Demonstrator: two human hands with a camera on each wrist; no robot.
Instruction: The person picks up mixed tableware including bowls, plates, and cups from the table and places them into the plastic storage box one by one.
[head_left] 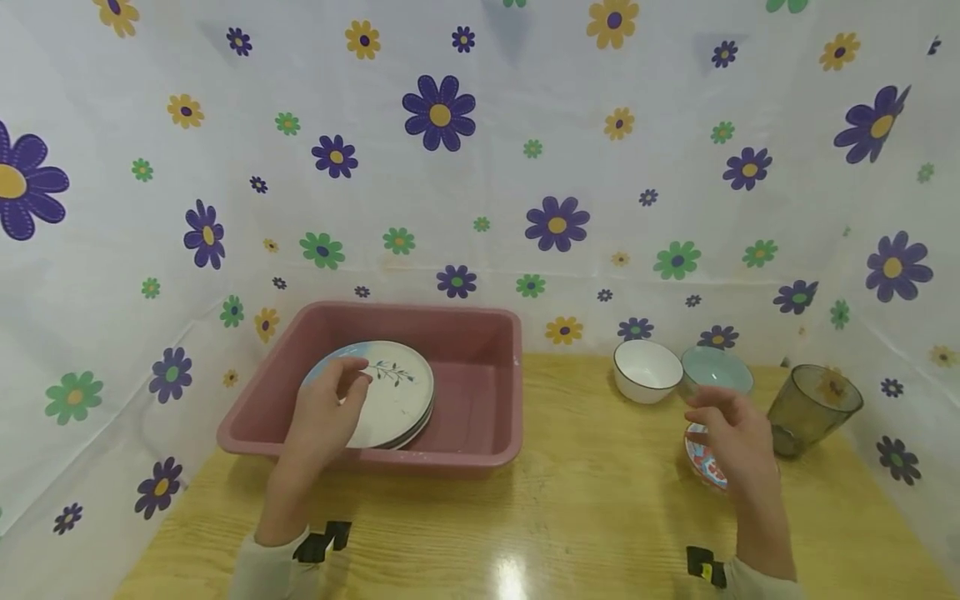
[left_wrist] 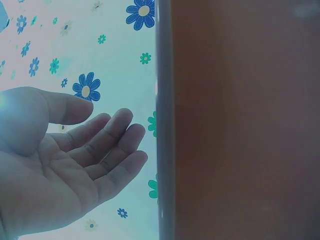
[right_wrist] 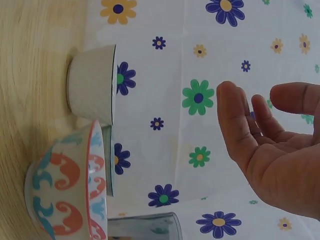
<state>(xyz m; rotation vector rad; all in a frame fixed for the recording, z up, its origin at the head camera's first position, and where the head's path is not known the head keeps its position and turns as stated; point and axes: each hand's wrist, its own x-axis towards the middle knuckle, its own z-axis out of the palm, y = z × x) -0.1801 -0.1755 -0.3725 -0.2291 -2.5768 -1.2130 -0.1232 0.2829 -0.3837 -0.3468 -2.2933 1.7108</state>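
Observation:
My left hand (head_left: 327,410) hovers over the near left part of a pink plastic basin (head_left: 483,458), its fingers loosely bent around nothing. Beneath it, inside the basin, lies a stack of plates (head_left: 393,392); the top one is white with a leafy sprig and a blue edge. In the left wrist view the palm of that hand (left_wrist: 75,160) is bare. Above a red, blue and white patterned bowl (head_left: 703,467) hangs my right hand (head_left: 738,442), partly covering it. The right wrist view shows this hand (right_wrist: 275,150) apart from the patterned bowl (right_wrist: 65,185), holding nothing.
Behind the patterned bowl stand a white bowl (head_left: 648,375) with a dark rim and a pale green bowl (head_left: 717,372). A dark translucent glass (head_left: 813,412) is at their right. Flower-printed sheeting (head_left: 480,167) encloses the wooden table (head_left: 585,500) at the back and sides.

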